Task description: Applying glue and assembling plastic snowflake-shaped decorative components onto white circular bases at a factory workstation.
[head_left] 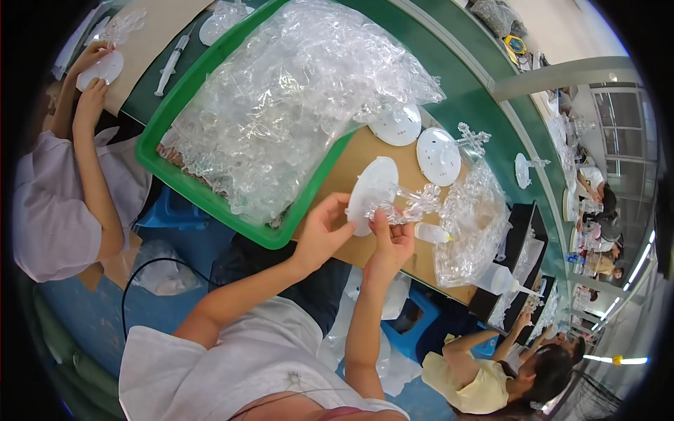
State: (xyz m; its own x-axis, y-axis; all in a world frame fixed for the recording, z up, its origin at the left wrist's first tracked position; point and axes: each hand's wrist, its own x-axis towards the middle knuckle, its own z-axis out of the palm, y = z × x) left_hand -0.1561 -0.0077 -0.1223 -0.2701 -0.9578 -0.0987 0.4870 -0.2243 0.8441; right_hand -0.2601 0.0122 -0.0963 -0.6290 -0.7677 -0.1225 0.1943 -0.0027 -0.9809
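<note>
Fingers of the left hand point(319, 235) pinch the near edge of a white disc; those of the right hand point(387, 249) appear closed on its clear branched piece. Beyond lies the table point(460, 109), bearing a green tray point(270, 237) heaped with a clear plastic bag point(302, 91). The bag overhangs the rim and, if nudged, might slide. The white disc point(375, 186) is held tilted beside the tray; its edge-only grip could slip under a sideways pull. The branched piece point(423, 200) looks thin enough to snap if twisted. A small bottle point(430, 233), close by the right fingers, could be knocked.
</note>
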